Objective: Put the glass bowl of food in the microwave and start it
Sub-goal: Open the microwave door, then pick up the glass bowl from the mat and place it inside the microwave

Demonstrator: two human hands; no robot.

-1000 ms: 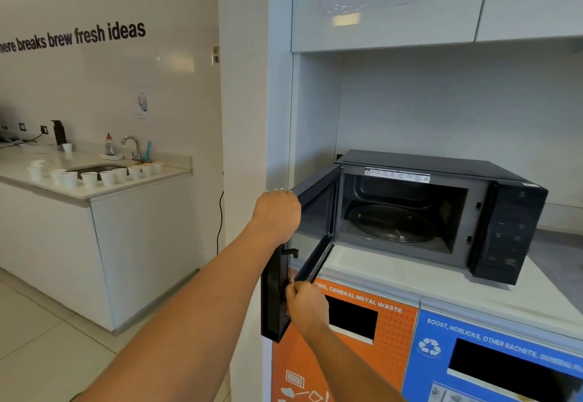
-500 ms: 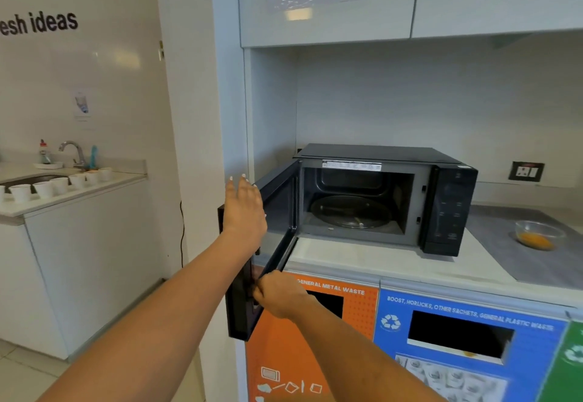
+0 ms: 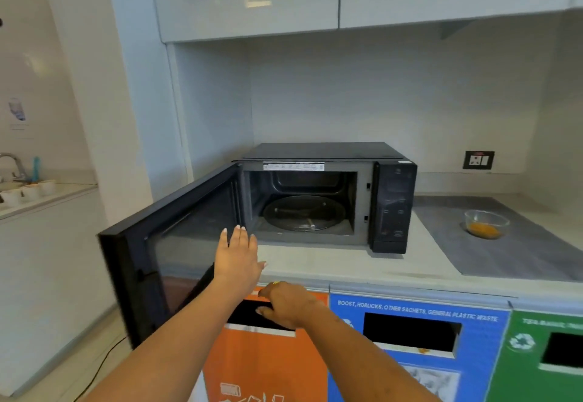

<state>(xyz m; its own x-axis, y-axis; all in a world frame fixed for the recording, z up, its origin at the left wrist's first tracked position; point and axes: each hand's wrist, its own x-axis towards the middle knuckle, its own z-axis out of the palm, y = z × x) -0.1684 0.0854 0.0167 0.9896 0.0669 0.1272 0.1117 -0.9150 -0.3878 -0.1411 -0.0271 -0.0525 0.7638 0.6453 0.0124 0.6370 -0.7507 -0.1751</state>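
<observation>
Fingers (image 3: 238, 239) of the left hand (image 3: 236, 263) spread flat, palm down, holding nothing, raised in front of the open microwave door (image 3: 164, 256). Right hand (image 3: 288, 305) lower, fingers loosely curled, empty, over the slot of the orange waste bin (image 3: 265, 367); whether it touches the bin front cannot be told. Microwave (image 3: 325, 196) on the pale counter (image 3: 347, 269), door swung wide to the left, glass turntable (image 3: 304, 214) bare inside. Glass bowl (image 3: 486, 223) with orange food sits on a grey mat (image 3: 511, 253), well to the right of the microwave, untouched. Blue bin (image 3: 413, 354) and green bin (image 3: 542, 360) beside the orange one. Wall socket (image 3: 478, 160) above the mat.
</observation>
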